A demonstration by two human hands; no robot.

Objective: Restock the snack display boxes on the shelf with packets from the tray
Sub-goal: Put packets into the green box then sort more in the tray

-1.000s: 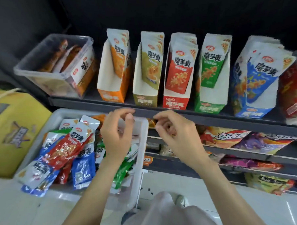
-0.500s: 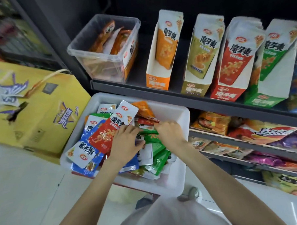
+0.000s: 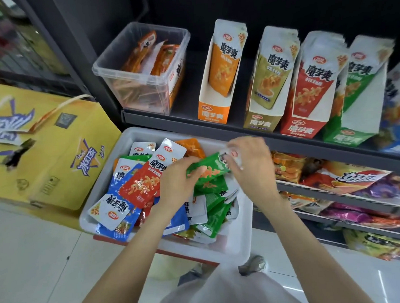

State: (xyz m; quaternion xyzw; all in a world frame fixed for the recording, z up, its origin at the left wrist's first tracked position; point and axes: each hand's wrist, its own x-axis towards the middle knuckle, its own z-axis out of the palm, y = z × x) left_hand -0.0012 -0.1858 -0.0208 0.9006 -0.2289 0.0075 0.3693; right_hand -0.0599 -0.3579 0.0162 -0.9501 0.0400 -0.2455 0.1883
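Both your hands are over the white tray (image 3: 235,239) of mixed packets, just below the shelf (image 3: 239,126) carrying the display boxes (image 3: 214,86). Your left hand (image 3: 176,186) grips a green packet (image 3: 209,171) by its lower end, thumb curled over its face. Your right hand (image 3: 252,169) pinches the same packet's white top edge; motion blur obscures those fingers.

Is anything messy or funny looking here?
Yes, a bit. The packets in the white tray lie in a jumbled heap; one blue packet is upside down at the front corner. On the shelf, the orange display box looks nearly empty, while the red display box bulges. Nothing looks spilled or torn.
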